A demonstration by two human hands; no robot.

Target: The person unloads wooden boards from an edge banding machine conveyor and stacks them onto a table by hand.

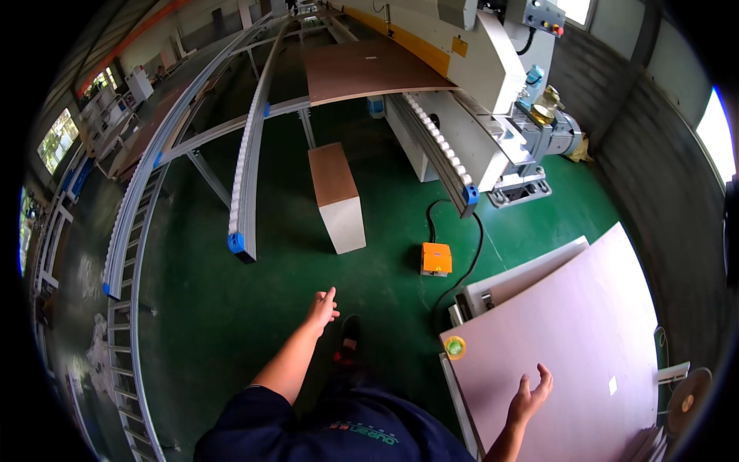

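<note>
Clock read from the head view, twelve at the top.

Right hand [530,396]: over the wide, flat, pale pinkish board [570,308] at lower right, fingers spread and slightly curled, grasping nothing. Most of the board's face stretches from this hand toward one o'clock. At ten o'clock from it, on the board's corner, lies a round, yellow-rimmed roll with a green middle [456,347]; at three, a small white paper label [613,386].

Left hand [322,309]: released, bare, index finger extended, held in the air above the green floor [400,300]. The board's nearest corner is between three and four o'clock, well apart; a boxy orange unit [436,259] sits at two, a tall white block with a brown top [336,173] at twelve.

Key relation — right hand is clearly the nearer to board and roll. Long axis of board uncertain — fisheye bends its edges.
</note>
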